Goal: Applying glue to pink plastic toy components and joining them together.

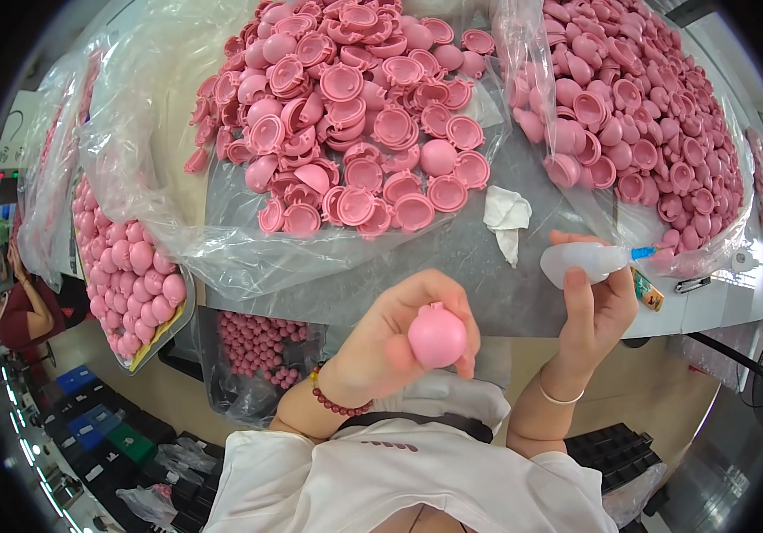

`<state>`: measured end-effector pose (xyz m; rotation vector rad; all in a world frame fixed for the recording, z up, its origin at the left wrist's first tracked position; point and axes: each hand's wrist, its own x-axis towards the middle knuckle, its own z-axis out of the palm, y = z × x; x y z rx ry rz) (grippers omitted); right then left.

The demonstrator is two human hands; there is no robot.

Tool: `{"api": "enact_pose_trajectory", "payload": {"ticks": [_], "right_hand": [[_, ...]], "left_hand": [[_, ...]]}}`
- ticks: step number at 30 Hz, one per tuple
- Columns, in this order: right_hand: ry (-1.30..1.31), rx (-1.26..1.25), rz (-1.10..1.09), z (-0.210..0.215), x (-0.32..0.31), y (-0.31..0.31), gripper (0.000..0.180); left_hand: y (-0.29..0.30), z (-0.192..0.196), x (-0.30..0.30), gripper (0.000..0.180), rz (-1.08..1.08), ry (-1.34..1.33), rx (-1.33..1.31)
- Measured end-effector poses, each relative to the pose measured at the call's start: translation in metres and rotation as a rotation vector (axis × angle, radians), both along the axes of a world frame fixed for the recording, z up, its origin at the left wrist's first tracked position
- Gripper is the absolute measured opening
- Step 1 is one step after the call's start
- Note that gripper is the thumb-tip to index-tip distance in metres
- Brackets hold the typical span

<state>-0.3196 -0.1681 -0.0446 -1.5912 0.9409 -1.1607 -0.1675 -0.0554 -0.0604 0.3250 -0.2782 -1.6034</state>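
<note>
My left hand [371,351] is closed around a round pink plastic ball [437,338], which has a small nub on its upper edge. It is held over the table's near edge. To the right, my right hand [596,309] grips a translucent white squeeze bottle [568,263] lying sideways, its blue tip [643,253] toward the right. Beyond my hands, a heap of pink half shells [346,115] rests on clear plastic sheeting; many show their hollow insides. A crumpled white tissue [507,218] lies on the grey tabletop [453,275] between the heap and the bottle.
A larger pile of pink shells [639,115] in clear plastic fills the far right. At left stands a tray of pink balls [128,284]; below the table sits a plastic-lined bin [213,355] with more. A stapler [692,285] lies at right. Another person [31,311] sits far left.
</note>
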Motion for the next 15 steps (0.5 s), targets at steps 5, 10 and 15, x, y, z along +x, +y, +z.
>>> {"api": "enact_pose_trajectory", "payload": {"ticks": [5, 10, 15], "right_hand": [[-0.027, 0.046, 0.036, -0.001, -0.003, 0.002, 0.023], [0.044, 0.02, 0.09, -0.002, -0.003, 0.003, 0.031], [-0.066, 0.094, 0.076, -0.002, -0.001, 0.008, 0.026]], "left_hand": [[-0.003, 0.01, 0.003, 0.064, -0.025, -0.076, 0.038], [0.004, 0.005, 0.004, 0.058, 0.09, -0.26, 0.037], [0.013, 0.025, 0.03, 0.038, 0.107, -0.993, -0.21]]}}
